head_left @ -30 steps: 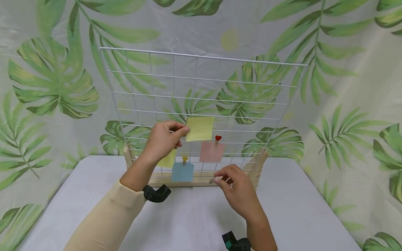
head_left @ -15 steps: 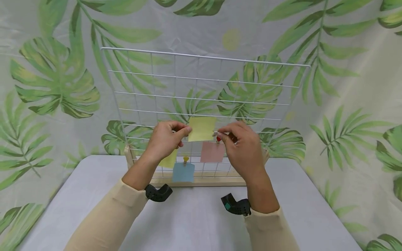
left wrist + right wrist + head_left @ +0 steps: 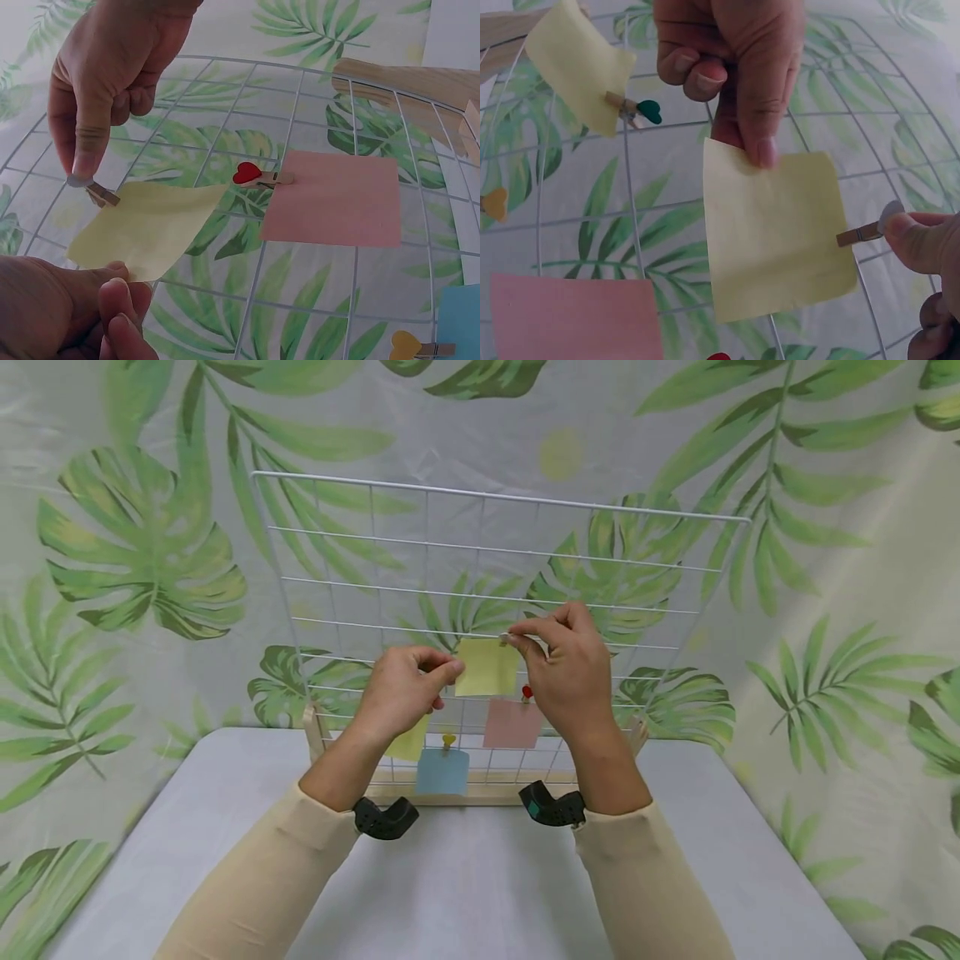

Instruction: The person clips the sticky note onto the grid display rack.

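My left hand [image 3: 401,689] pinches a yellow sticky note [image 3: 483,668] by its left edge, between thumb and fingers, in front of a white wire grid [image 3: 480,493]. At the note's upper edge my right hand [image 3: 566,664] pinches a small wooden clothespin [image 3: 857,234] with a pale grey decorated end. In the right wrist view the clothespin's tip lies over the note's edge, beside a grid wire; whether it also grips the wire I cannot tell. Below hangs a pink note [image 3: 513,724] on a clothespin with a red heart [image 3: 246,173].
Lower on the grid hang a blue note [image 3: 442,772] with a yellow-heart clothespin [image 3: 448,742] and another yellow note [image 3: 577,64] with a green-heart clothespin [image 3: 646,111]. A wooden base [image 3: 480,795] carries the grid on a white table [image 3: 480,877]. Leaf-patterned cloth [image 3: 150,543] hangs behind.
My right hand has risen from near the wooden base, past the pink note, to the yellow note's upper edge, bringing the clothespin. The left hand keeps its hold on the note almost in place.
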### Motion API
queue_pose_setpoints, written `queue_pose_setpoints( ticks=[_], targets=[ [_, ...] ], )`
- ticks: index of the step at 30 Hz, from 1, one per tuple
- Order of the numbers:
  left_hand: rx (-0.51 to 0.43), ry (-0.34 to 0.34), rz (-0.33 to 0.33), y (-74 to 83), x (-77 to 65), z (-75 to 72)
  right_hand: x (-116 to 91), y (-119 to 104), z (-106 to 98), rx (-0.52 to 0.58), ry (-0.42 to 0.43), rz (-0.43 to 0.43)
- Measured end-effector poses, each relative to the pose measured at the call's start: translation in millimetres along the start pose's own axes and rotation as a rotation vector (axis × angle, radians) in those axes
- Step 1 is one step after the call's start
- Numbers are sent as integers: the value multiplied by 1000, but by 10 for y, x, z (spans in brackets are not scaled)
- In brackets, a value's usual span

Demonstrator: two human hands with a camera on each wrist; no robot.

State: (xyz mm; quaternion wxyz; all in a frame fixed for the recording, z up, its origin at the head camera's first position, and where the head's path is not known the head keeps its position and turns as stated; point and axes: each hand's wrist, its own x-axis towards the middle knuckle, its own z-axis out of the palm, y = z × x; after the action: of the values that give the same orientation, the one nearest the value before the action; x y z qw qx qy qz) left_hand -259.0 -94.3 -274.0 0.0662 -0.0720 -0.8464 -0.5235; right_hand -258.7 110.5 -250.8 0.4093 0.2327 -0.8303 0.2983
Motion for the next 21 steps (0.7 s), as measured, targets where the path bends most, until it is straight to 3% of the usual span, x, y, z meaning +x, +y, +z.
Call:
queue_pose_setpoints(
  ticks=[15,21],
  targets=[
    [17,12,31,0,3,18,124,-79,-15,-58,-196,151],
    [17,10,25,-1,-22,-3,118,-96,-15,-55,-211,178]
  ],
)
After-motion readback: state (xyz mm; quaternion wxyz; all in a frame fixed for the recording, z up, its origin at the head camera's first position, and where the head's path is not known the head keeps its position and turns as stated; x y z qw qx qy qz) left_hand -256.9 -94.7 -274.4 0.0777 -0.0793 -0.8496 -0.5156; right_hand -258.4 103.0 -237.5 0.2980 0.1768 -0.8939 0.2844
